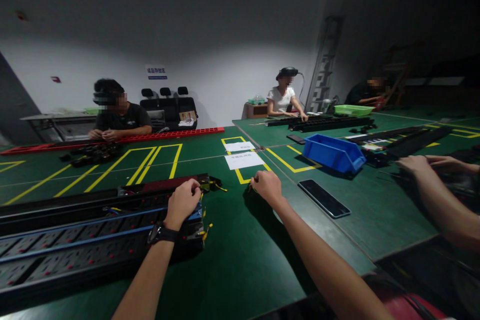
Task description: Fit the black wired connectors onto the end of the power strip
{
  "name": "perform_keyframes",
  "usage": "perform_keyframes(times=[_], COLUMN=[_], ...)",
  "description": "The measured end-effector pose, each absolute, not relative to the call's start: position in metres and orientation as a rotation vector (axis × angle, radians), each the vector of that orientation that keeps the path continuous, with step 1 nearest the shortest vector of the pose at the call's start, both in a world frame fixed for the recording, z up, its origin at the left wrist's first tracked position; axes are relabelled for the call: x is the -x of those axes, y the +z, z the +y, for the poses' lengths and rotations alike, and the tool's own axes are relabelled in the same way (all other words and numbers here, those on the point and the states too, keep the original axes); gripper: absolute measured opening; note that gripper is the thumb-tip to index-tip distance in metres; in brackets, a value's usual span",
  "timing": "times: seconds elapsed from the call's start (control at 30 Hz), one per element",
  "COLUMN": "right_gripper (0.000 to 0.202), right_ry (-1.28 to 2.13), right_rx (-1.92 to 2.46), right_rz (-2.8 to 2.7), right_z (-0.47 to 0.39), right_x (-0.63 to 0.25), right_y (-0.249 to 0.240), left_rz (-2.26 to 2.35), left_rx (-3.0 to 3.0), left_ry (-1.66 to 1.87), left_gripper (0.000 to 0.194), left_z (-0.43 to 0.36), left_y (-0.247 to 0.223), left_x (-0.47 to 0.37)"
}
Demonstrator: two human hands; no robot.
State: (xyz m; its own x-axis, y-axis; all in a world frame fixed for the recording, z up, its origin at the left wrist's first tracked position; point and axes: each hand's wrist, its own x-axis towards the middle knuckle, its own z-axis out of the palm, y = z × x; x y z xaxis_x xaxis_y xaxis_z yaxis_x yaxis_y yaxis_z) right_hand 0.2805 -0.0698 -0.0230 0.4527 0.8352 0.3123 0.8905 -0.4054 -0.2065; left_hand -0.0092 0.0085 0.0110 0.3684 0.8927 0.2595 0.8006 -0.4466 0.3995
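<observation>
where the black strips end: yellow-tipped leads stick out past the edge, and a sleeve or the watch could, i judge, snag one and tug it from its seat.
wires inside: coloured wires lie in an open channel; if a part were pressed down over them, they could get pinched.
strip look: long, dark and side by side, with blue edging, grey slotted faces and small red dots; they lie on the near left of the green table.
left hand: the left hand curls over the strip ends, thumb and fingers close together; whether it pinches a lead, i cannot tell.
right hand: the right hand is bent at the table, well apart from the strips, fingertips drawn in; what they pinch, if anything, is too small to tell.
phone: flat to the right of that forearm, the phone could be nudged by a sweeping elbow.
beyond: white papers, a blue bin, then a person seated behind a red frame.
</observation>
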Motion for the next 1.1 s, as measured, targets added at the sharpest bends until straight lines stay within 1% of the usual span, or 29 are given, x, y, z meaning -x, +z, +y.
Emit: perform_keyframes(times=[0.13, 0.27, 0.33, 0.4, 0.5, 0.63, 0.87, 1.0, 1.1], right_gripper=[0.023, 0.039, 0.038, 0.033, 0.030, 0.033, 0.039, 0.036, 0.041], right_ry=[-0.226, -0.191, -0.207, -0.225, -0.170, -0.142, -0.244, -0.239, -0.205], right_rx=[2.144, 1.816, 1.693, 1.657, 1.734, 1.984, 2.254, 2.294, 2.249], right_rz=[-1.652, -1.926, -2.012, -2.024, -2.017, -1.959, -1.821, -1.898, -2.050], right_z=[-0.066, -0.055, -0.045, -0.034, -0.018, -0.007, -0.011, -0.020, -0.027], right_x=[-0.262, -0.236, -0.223, -0.213, -0.203, -0.200, -0.248, -0.273, -0.276], right_y=[-0.029, -0.035, -0.036, -0.036, -0.033, -0.025, -0.010, -0.011, -0.019], left_rz=[1.532, 1.559, 1.570, 1.570, 1.554, 1.545, 1.522, 1.519, 1.530], left_rx=[-2.427, -2.421, -2.423, -2.434, -2.450, -2.459, -2.454, -2.439, -2.436], left_ry=[0.615, 0.595, 0.600, 0.610, 0.620, 0.618, 0.615, 0.610, 0.604], left_gripper=[0.018, 0.019, 0.019, 0.019, 0.018, 0.019, 0.018, 0.017, 0.017], left_z=[0.006, 0.002, 0.002, 0.001, 0.002, 0.002, 0.003, 0.003, 0.003], left_y=[0.014, 0.015, 0.015, 0.013, 0.011, 0.008, 0.006, 0.006, 0.007], left_x=[0.008, 0.008, 0.008, 0.009, 0.009, 0.010, 0.009, 0.009, 0.009])
